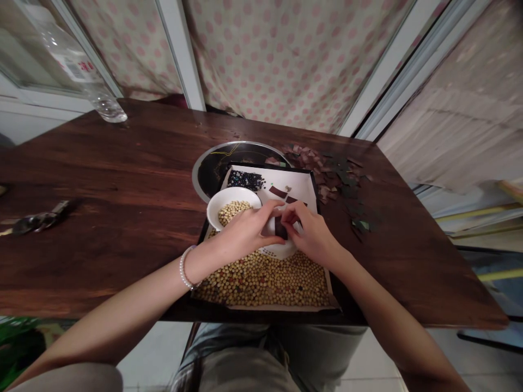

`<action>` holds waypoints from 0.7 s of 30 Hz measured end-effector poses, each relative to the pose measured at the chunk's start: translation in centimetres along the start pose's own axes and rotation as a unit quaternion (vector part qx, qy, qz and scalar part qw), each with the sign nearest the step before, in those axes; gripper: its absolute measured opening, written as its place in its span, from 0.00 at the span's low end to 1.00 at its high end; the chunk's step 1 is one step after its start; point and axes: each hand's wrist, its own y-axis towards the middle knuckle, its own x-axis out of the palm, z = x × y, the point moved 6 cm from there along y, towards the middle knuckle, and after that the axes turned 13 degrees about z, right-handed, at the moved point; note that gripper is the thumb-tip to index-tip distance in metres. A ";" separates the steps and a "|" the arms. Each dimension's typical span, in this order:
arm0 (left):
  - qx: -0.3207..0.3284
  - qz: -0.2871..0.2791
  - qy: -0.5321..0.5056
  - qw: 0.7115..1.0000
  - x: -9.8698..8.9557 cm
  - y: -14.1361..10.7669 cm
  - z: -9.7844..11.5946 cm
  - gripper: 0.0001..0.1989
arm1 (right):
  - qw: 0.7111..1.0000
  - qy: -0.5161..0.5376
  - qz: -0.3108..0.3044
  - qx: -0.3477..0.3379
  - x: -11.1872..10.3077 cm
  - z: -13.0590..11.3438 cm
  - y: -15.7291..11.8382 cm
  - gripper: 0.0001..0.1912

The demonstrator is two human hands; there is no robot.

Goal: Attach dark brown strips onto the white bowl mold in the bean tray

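My left hand and my right hand meet over a black-edged tray, their fingers closed on a small dark brown piece. Beneath them is a white bowl, mostly hidden. Just left of it a second white bowl holds pale round beads. Many tan beads fill the near part of the tray. Small black beads lie in its far left corner. Two dark strips, one of them a brown strip, rest on the white tray floor beyond my fingers.
A round dark plate sits partly under the tray. Brown and green scraps are scattered to the right on the wooden table. A clear bottle stands at the back left; keys lie at the left.
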 end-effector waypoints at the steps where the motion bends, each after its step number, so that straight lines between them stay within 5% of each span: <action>1: 0.000 0.000 -0.002 1.000 0.0 0.0 0.0 0.31 | 1.000 -0.001 0.000 0.001 0.0 0.0 0.1 0.07; 12: 0.009 0.017 -0.007 1.000 -0.4 0.1 0.5 0.31 | 0.997 -0.043 -0.009 -0.063 0.5 -0.3 0.1 0.07; 21: -0.001 0.011 -0.014 1.000 -0.4 0.2 0.5 0.31 | 0.999 -0.005 -0.025 -0.036 0.1 -0.4 0.0 0.09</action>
